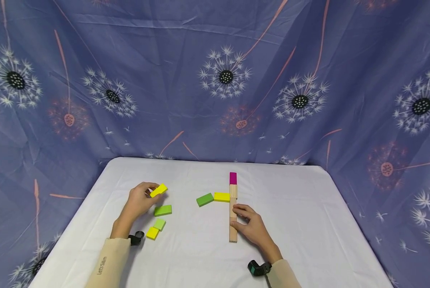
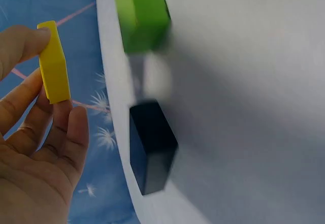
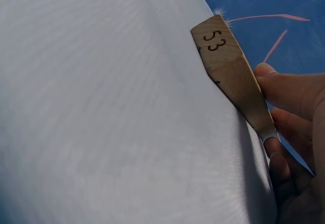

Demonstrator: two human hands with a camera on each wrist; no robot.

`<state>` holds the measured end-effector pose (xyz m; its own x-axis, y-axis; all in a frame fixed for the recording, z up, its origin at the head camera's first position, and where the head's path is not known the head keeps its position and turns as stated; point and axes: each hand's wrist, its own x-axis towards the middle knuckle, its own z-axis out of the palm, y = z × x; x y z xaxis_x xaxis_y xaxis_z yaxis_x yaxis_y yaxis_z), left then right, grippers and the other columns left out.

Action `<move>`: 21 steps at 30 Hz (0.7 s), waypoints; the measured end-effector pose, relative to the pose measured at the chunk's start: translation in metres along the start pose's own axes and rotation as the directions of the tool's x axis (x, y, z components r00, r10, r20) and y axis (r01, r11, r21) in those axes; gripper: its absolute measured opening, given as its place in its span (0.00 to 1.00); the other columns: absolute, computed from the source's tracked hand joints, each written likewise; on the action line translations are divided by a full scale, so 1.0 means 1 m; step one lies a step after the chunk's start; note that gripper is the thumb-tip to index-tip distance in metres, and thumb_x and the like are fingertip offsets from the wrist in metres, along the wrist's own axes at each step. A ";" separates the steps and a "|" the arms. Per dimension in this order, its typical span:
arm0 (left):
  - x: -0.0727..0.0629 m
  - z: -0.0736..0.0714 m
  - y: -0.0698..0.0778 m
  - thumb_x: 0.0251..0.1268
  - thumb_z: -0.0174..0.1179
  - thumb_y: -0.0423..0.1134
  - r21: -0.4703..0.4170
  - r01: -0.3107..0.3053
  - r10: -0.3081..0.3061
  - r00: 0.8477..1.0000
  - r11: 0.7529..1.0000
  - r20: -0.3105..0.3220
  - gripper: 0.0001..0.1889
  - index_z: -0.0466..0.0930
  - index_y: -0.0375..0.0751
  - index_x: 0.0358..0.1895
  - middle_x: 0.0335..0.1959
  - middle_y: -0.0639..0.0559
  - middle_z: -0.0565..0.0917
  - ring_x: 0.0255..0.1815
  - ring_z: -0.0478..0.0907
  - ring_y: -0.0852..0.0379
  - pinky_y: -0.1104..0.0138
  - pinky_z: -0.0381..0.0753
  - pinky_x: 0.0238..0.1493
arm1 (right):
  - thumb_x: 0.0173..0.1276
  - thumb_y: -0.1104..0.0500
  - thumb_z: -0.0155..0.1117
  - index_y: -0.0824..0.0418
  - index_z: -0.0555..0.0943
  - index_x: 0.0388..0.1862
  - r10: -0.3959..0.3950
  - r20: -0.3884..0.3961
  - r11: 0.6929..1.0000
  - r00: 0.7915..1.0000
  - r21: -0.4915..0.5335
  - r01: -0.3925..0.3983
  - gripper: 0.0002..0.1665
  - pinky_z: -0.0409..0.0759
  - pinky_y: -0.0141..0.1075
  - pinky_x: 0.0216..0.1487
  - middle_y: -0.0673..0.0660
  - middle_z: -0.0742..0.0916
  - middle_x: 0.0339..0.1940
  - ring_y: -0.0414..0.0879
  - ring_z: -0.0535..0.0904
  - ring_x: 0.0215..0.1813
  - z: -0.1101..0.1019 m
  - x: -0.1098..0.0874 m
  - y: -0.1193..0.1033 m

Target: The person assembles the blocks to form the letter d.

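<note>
Out over the left side of the table, my left hand [image 1: 139,201] pinches a yellow block [image 1: 159,191] between thumb and fingers. In the left wrist view the yellow block [image 2: 55,64] stands on edge in that grip. My right hand [image 1: 252,227] holds a plain wooden block [image 1: 233,210] in an upright row, with its thumb and fingertips at the row's right side and over its top. The right wrist view shows a wooden block [image 3: 223,61] marked 53 beside the thumb. A magenta block [image 1: 233,178] tops the row, above a paler wooden block [image 1: 233,191].
A yellow block [image 1: 221,197] abuts the row's left side, with a green block [image 1: 205,199] angled off its end. Near my left hand lie another green block [image 1: 162,210], a light green block [image 1: 159,224] and a yellow block [image 1: 152,233] on the white table [image 1: 197,256].
</note>
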<state>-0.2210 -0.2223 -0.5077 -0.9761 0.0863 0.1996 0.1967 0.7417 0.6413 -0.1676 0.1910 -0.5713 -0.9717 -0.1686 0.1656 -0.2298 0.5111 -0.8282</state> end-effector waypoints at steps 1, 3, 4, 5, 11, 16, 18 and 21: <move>-0.001 0.001 0.003 0.60 0.73 0.35 -0.005 -0.007 0.007 1.000 1.000 -0.005 0.21 0.84 0.32 0.56 0.49 0.38 0.85 0.41 0.82 0.47 0.59 0.82 0.41 | 0.61 0.53 0.80 0.59 0.86 0.61 0.001 -0.002 1.000 1.000 0.006 -0.001 0.29 0.78 0.44 0.68 0.46 0.84 0.64 0.50 0.78 0.69 0.000 0.000 0.000; -0.002 0.005 0.008 0.60 0.74 0.35 -0.017 -0.018 0.018 1.000 1.000 -0.014 0.21 0.85 0.32 0.55 0.48 0.39 0.85 0.40 0.82 0.47 0.60 0.82 0.40 | 0.61 0.53 0.80 0.59 0.86 0.61 0.002 -0.006 1.000 1.000 0.009 -0.002 0.29 0.78 0.45 0.68 0.46 0.84 0.63 0.50 0.78 0.69 0.001 0.000 0.000; -0.003 0.006 0.011 0.59 0.74 0.35 -0.021 -0.021 0.021 1.000 1.000 -0.021 0.21 0.85 0.32 0.55 0.47 0.39 0.85 0.40 0.82 0.47 0.60 0.82 0.40 | 0.61 0.53 0.80 0.59 0.86 0.61 0.003 -0.008 1.000 1.000 0.009 -0.003 0.29 0.78 0.45 0.69 0.46 0.84 0.63 0.50 0.78 0.69 0.001 -0.001 0.000; -0.004 0.008 0.014 0.59 0.74 0.35 -0.027 -0.021 0.021 0.999 0.999 -0.026 0.20 0.85 0.32 0.54 0.47 0.39 0.86 0.40 0.82 0.48 0.60 0.82 0.40 | 0.61 0.53 0.80 0.59 0.86 0.61 0.004 -0.007 1.000 1.000 0.010 -0.004 0.29 0.78 0.45 0.69 0.46 0.84 0.64 0.50 0.78 0.69 0.001 -0.001 0.000; -0.012 0.022 0.030 0.58 0.75 0.35 -0.045 -0.003 0.000 0.999 0.999 -0.051 0.20 0.85 0.34 0.53 0.46 0.40 0.86 0.39 0.81 0.49 0.61 0.82 0.39 | 0.61 0.53 0.80 0.59 0.86 0.61 0.006 0.003 1.000 1.000 0.018 -0.006 0.29 0.76 0.46 0.70 0.46 0.84 0.64 0.50 0.78 0.70 0.000 0.000 0.000; -0.017 0.040 0.041 0.56 0.76 0.35 -0.069 0.022 -0.026 0.997 0.997 -0.066 0.19 0.86 0.35 0.51 0.44 0.42 0.86 0.37 0.80 0.52 0.67 0.80 0.37 | 0.61 0.53 0.80 0.58 0.86 0.61 0.010 0.005 1.000 1.000 0.018 -0.010 0.29 0.76 0.47 0.70 0.45 0.84 0.64 0.50 0.77 0.70 -0.001 -0.001 0.000; -0.018 0.047 0.046 0.55 0.76 0.36 -0.087 0.037 -0.043 0.997 0.996 -0.071 0.19 0.86 0.35 0.51 0.43 0.43 0.86 0.35 0.79 0.53 0.68 0.79 0.35 | 0.61 0.53 0.80 0.58 0.86 0.61 0.011 0.006 1.000 1.000 0.019 -0.011 0.29 0.76 0.47 0.70 0.45 0.84 0.64 0.50 0.77 0.70 -0.001 -0.001 0.000; -0.019 0.057 0.052 0.55 0.76 0.36 -0.113 0.065 -0.073 0.995 0.992 -0.074 0.18 0.87 0.34 0.49 0.41 0.43 0.86 0.34 0.78 0.54 0.70 0.78 0.33 | 0.61 0.53 0.80 0.59 0.86 0.61 0.006 0.004 1.000 1.000 0.020 -0.006 0.29 0.76 0.47 0.70 0.46 0.84 0.64 0.50 0.77 0.70 0.000 -0.001 0.001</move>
<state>-0.1974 -0.1476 -0.5206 -0.9783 -0.0174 0.2063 0.1425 0.6661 0.7321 -0.1673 0.1918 -0.5720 -0.9728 -0.1692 0.1585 -0.2229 0.4950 -0.8398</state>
